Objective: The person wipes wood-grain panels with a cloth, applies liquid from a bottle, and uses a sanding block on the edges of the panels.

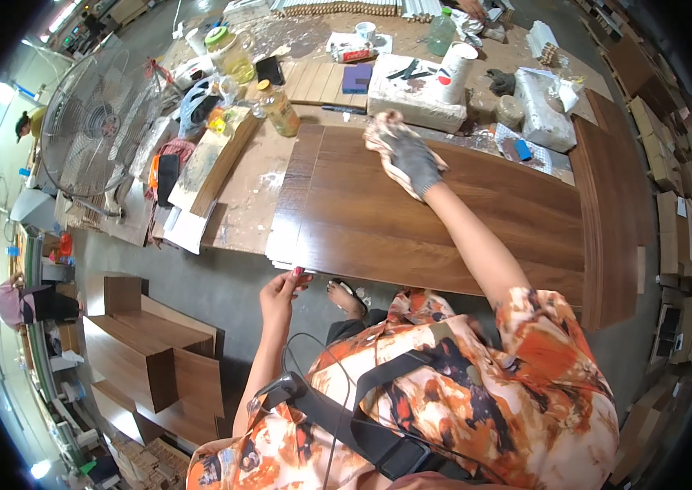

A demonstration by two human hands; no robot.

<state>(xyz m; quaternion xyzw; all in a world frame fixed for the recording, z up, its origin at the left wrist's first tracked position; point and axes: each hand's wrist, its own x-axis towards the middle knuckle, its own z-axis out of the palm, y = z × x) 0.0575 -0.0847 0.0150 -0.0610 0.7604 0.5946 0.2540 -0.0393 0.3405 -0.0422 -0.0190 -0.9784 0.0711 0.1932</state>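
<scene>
A wide dark-brown wood-grain panel (444,220) lies flat on the workbench in front of me. My right hand (418,163), in a grey glove, reaches across to the panel's far edge. It is closed on a crumpled pale rag (387,135), which lies against the panel surface. Bare and held low, my left hand (285,284) is by the panel's near left corner. Its thumb and fingers are pinched together; a small red spot shows at the tips, and I cannot make out what it is.
More brown panels (611,220) are stacked at the right. Across the bench stand a yellow-liquid jar (279,110), a foam block (419,94) and a blue box (357,79). A large fan (101,122) stands left. Brown cabinet parts (146,351) sit on the floor at lower left.
</scene>
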